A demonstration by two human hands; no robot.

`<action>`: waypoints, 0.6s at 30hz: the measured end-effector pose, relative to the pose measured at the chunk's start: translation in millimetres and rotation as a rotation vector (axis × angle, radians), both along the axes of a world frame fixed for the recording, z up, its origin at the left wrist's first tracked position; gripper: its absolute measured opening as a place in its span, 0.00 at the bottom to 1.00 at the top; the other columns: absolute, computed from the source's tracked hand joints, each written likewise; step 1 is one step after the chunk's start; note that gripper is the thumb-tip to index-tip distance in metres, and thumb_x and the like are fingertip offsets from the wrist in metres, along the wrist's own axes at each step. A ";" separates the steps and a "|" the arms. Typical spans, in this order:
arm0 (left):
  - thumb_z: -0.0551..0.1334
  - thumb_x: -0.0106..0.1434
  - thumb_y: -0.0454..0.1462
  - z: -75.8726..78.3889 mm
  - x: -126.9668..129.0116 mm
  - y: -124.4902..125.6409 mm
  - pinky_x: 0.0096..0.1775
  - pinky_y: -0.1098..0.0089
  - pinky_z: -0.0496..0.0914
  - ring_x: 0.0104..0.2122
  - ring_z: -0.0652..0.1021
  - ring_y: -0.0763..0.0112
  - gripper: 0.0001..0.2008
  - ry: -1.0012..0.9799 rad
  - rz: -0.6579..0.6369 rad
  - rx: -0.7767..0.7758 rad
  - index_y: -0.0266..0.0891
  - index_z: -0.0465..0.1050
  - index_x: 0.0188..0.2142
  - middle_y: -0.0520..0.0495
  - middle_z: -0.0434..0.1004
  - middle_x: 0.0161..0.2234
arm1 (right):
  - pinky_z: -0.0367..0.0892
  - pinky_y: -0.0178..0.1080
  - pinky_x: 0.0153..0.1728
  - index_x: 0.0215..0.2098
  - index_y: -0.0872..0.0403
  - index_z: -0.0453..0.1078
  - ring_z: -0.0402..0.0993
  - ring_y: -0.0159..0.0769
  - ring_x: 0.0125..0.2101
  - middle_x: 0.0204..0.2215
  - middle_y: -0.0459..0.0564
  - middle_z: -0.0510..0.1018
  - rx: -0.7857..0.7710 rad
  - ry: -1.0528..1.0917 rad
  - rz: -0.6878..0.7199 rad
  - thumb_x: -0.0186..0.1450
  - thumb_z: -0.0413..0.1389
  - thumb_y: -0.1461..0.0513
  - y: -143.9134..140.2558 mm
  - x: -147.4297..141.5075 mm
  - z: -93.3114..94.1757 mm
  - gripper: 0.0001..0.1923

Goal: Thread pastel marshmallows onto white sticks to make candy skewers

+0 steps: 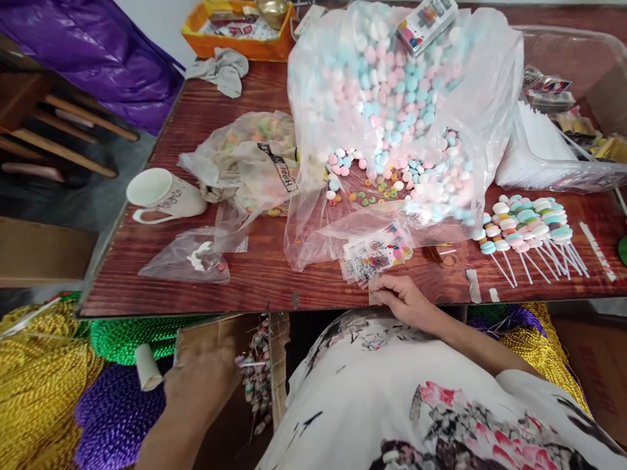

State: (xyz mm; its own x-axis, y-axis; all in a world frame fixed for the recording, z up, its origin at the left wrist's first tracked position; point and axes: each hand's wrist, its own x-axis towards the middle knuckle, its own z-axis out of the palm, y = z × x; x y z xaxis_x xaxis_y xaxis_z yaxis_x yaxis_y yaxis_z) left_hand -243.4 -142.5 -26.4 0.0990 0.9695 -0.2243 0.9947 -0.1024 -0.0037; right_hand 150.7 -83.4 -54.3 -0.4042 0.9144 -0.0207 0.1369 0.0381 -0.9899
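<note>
One view only, worn on your head, looking forward and steeply down, close over the near edge of the surface [274, 287], far edge at the top, your lap below.

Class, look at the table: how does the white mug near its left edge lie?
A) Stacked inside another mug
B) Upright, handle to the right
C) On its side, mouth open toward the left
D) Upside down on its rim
C: the white mug lies tipped on its side on the table, its open mouth facing left.
</note>
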 end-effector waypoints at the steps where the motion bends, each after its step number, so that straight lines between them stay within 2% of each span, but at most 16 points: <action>1: 0.56 0.60 0.39 0.7 25.9 14.0 0.30 0.54 0.73 0.31 0.79 0.49 0.11 -0.026 -0.086 0.015 0.39 0.77 0.32 0.41 0.79 0.30 | 0.62 0.33 0.32 0.31 0.55 0.69 0.64 0.29 0.27 0.25 0.44 0.71 0.094 -0.066 -0.032 0.66 0.49 0.65 -3.0 4.1 0.1 0.08; 3: 0.55 0.65 0.39 0.2 90.3 47.2 0.41 0.58 0.74 0.38 0.79 0.57 0.12 -0.198 -0.298 0.110 0.39 0.75 0.40 0.41 0.80 0.39 | 0.62 0.33 0.33 0.32 0.56 0.69 0.65 0.29 0.27 0.26 0.46 0.72 0.246 -0.163 -0.117 0.67 0.49 0.66 -8.9 11.7 -0.1 0.09; 5: 0.55 0.67 0.38 -3.4 159.4 78.3 0.48 0.62 0.71 0.44 0.77 0.60 0.12 -0.302 -0.523 0.184 0.38 0.75 0.44 0.41 0.78 0.43 | 0.63 0.33 0.32 0.32 0.55 0.69 0.66 0.30 0.27 0.26 0.46 0.73 0.329 -0.216 -0.232 0.67 0.48 0.66 -12.6 22.2 -1.1 0.10; 6: 0.55 0.66 0.36 -6.5 191.1 91.0 0.47 0.61 0.71 0.43 0.76 0.59 0.12 -0.271 -0.608 0.211 0.36 0.74 0.44 0.40 0.78 0.43 | 0.64 0.33 0.31 0.33 0.55 0.69 0.67 0.30 0.27 0.26 0.46 0.73 0.364 -0.253 -0.296 0.68 0.47 0.66 -13.3 30.1 -1.4 0.10; 7: 0.56 0.65 0.34 -10.3 218.8 101.5 0.44 0.60 0.71 0.43 0.75 0.56 0.12 -0.208 -0.640 0.239 0.34 0.74 0.45 0.37 0.77 0.44 | 0.64 0.33 0.32 0.33 0.55 0.69 0.68 0.30 0.27 0.26 0.47 0.74 0.404 -0.307 -0.360 0.68 0.47 0.66 -13.4 40.3 -1.1 0.10; 9: 0.55 0.63 0.30 -19.8 257.4 117.3 0.38 0.60 0.69 0.42 0.74 0.54 0.12 -0.092 -0.698 0.263 0.31 0.74 0.43 0.35 0.76 0.42 | 0.65 0.34 0.35 0.36 0.55 0.70 0.70 0.32 0.30 0.28 0.48 0.76 0.487 -0.482 -0.466 0.68 0.47 0.66 -12.6 67.2 2.7 0.10; 11: 0.54 0.61 0.26 -30.7 271.7 128.7 0.33 0.62 0.67 0.38 0.74 0.54 0.12 -0.026 -0.753 0.291 0.31 0.75 0.38 0.35 0.75 0.37 | 0.65 0.36 0.38 0.38 0.55 0.72 0.72 0.34 0.33 0.31 0.50 0.77 0.529 -0.721 -0.551 0.68 0.47 0.66 -10.9 99.0 11.4 0.11; 13: 0.54 0.61 0.25 -40.6 266.6 137.5 0.31 0.63 0.66 0.34 0.73 0.57 0.11 -0.043 -0.833 0.353 0.33 0.74 0.33 0.38 0.74 0.32 | 0.64 0.37 0.38 0.39 0.56 0.73 0.71 0.36 0.35 0.32 0.53 0.78 0.489 -0.993 -0.614 0.68 0.47 0.65 -7.7 128.8 22.9 0.12; 16: 0.57 0.62 0.27 -49.8 245.4 146.6 0.35 0.63 0.69 0.33 0.73 0.61 0.08 -0.217 -0.966 0.508 0.36 0.72 0.29 0.42 0.73 0.30 | 0.61 0.39 0.36 0.38 0.57 0.74 0.71 0.40 0.36 0.35 0.56 0.77 0.316 -1.352 -0.633 0.68 0.47 0.65 0.2 157.1 35.2 0.13; 18: 0.58 0.63 0.29 -51.3 235.8 148.8 0.38 0.65 0.70 0.35 0.74 0.63 0.07 -0.329 -0.991 0.599 0.37 0.71 0.29 0.43 0.74 0.31 | 0.60 0.40 0.35 0.37 0.58 0.73 0.72 0.42 0.38 0.37 0.58 0.77 0.182 -1.486 -0.600 0.67 0.47 0.66 4.8 162.6 35.6 0.12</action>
